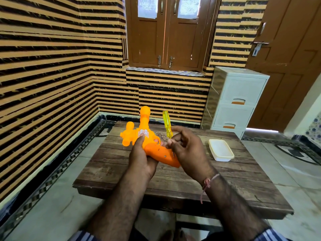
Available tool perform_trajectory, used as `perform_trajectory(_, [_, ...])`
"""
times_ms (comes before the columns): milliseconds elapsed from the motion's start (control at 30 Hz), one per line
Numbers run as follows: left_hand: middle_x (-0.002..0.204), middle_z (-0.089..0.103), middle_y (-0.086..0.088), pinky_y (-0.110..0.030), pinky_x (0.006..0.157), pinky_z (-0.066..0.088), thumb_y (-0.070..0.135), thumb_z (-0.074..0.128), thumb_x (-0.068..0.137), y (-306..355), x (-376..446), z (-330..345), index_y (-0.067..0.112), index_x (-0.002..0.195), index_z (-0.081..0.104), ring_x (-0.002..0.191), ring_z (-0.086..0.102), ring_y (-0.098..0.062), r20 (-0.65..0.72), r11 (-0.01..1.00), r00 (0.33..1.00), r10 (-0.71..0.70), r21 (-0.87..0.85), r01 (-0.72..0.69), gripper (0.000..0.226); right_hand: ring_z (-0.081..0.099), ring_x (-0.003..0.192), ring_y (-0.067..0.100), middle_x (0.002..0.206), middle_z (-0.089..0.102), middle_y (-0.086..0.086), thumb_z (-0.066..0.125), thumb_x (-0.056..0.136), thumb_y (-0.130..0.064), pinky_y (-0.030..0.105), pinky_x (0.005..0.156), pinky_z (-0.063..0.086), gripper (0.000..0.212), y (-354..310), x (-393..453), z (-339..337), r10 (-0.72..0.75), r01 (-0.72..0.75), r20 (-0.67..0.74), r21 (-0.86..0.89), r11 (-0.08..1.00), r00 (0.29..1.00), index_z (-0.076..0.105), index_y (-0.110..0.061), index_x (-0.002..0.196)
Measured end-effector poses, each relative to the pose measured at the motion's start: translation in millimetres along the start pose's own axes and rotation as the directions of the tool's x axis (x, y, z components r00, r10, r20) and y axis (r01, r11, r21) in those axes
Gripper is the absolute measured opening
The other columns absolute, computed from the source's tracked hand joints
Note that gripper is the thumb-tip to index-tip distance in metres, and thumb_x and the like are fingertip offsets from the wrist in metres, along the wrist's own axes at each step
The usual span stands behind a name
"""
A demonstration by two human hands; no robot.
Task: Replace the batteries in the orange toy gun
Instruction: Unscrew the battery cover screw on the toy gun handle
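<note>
Over the wooden table (121,171), our left hand (140,157) grips the orange toy gun (147,140) steady while our right hand (187,150) pinches the yellow screwdriver (167,124) at the handle's screw.

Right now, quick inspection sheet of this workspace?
Surface: wooden table, worn planks.
Job's things: orange toy gun held above the table; yellow screwdriver, tip at the gun's grip.
Clutter: white lidded box on the table, right of the hands.
Hands: left hand grips the gun; right hand pinches the screwdriver.
Cables: nothing seen.
Surroundings: striped walls, shuttered window, drawer unit, door.
</note>
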State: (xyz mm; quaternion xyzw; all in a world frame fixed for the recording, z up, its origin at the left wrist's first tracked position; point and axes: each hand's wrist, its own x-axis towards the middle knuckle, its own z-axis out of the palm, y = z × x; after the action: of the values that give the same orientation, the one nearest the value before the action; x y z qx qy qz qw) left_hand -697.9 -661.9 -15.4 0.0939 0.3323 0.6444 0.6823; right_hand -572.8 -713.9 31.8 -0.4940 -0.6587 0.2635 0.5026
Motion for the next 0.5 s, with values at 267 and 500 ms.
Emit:
perform_trajectory(267, [0.119,0.062,-0.026,-0.056,0.093,0.050,0.037,0.057,0.095,2.2,-1.6,3.2,0.015,0.131,0.046,0.096,0.066,-0.037,0.014,1.000,1.000,-0.001,-0.009,0.001,0.043,0.073,0.082,0.024,0.078,0.069,0.009,0.055,0.094,0.003,0.034,0.076,0.060,0.020,-7.5,2.8,-2.4,0.173,-0.148,-0.018,0.437,0.887,0.985,0.055,-0.002,0.113])
perform_trajectory(500, [0.110,0.063,-0.025,-0.056,0.091,0.051,0.034,0.056,0.096,3.0,-5.9,4.7,0.013,0.127,0.046,0.092,0.067,-0.036,0.035,1.000,0.999,-0.004,-0.001,0.004,0.038,0.072,0.082,0.016,0.084,0.065,0.020,0.060,0.093,-0.003,0.022,0.071,0.056,0.012,-9.9,-0.7,-1.7,0.067,-0.076,0.059,0.159,0.984,0.996,0.051,-0.002,0.100])
